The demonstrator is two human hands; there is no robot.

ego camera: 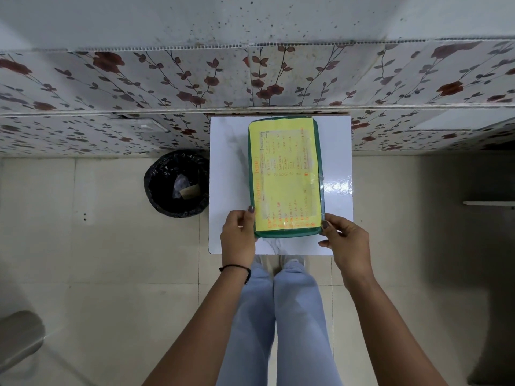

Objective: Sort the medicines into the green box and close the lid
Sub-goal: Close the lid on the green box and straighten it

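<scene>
The green box lies flat on a small white table, its long side running away from the person, its far end close to the floral-tiled wall. The lid is on, and it carries a yellow sheet with orange handwriting, covered by glossy clear film; the words are too small to read. No medicines show outside the box.

Both hands hold the near end of the box. The left hand clasps the near left corner, thumb lying along the lid's edge and the other fingers curled down the side. The right hand grips the near right corner, its thumb tip pressed on the lid's rim and the fingers bent below it. A thin black band circles the left wrist.

Just left of the table, on the pale tiled floor, stands a round bin lined with a black bag, with a scrap of paper and crumpled plastic inside. Below the table edge, light blue trousers and pale shoes are visible.
</scene>
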